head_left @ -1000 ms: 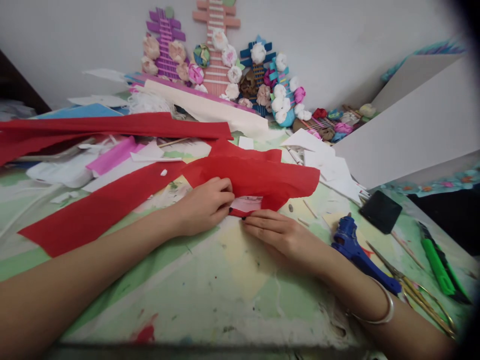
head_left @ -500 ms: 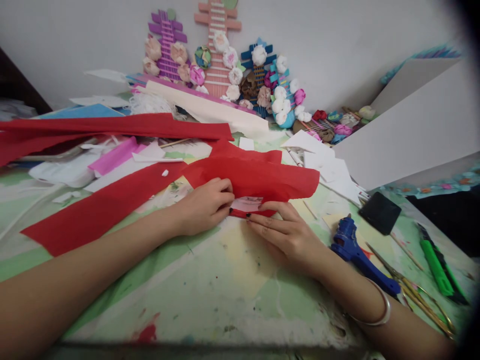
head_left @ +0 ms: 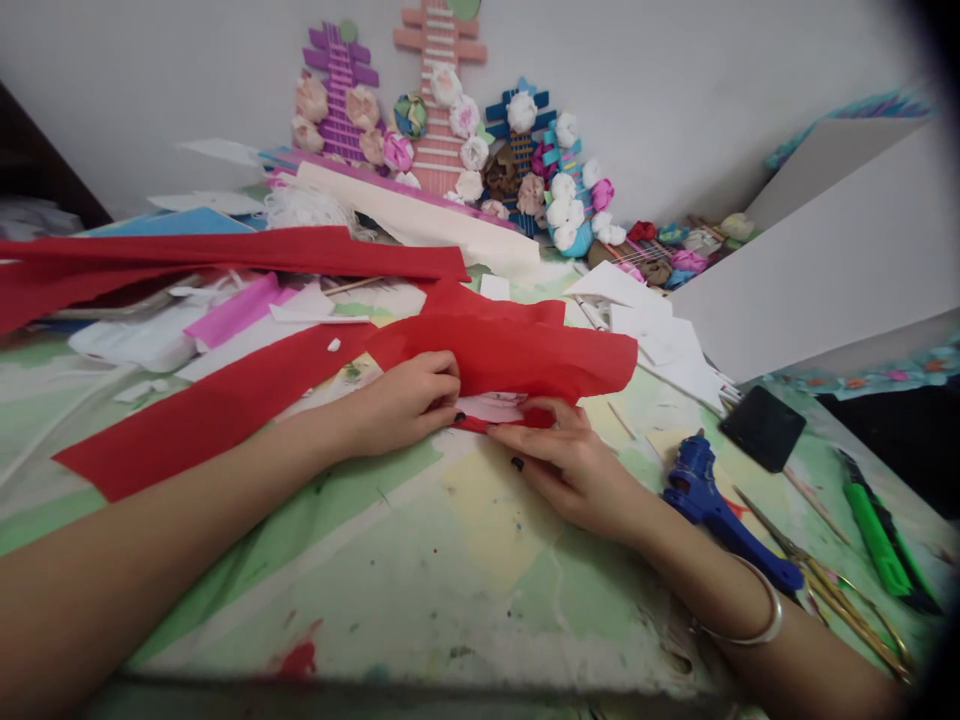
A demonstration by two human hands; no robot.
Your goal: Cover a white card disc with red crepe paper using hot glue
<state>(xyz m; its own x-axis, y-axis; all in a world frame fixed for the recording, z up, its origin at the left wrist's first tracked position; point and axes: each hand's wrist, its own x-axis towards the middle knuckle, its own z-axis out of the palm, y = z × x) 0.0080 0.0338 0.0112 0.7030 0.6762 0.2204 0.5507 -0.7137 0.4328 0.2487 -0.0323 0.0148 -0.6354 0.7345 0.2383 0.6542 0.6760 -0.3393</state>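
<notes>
A long strip of red crepe paper [head_left: 517,355] lies across the table, bunched up in the middle. My left hand [head_left: 409,400] is closed, pinching the paper's near edge. My right hand [head_left: 566,460] pinches the same edge just to the right, thumb and fingers pressed on the fold. Between the two hands a small pale pink piece [head_left: 491,407] shows under the red paper. A silver bangle [head_left: 757,615] is on my right wrist.
A blue glue gun [head_left: 709,495], scissors [head_left: 832,580], a green utility knife [head_left: 877,525] and a black square [head_left: 763,427] lie at the right. White boards [head_left: 817,260] lean at the right. Paper flowers and craft-stick racks [head_left: 450,130] stand against the wall. More red strips [head_left: 225,250] and paper scraps lie at the left.
My right hand has slid up from flat on the table onto the paper's edge and now pinches it. The left hand has kept its hold.
</notes>
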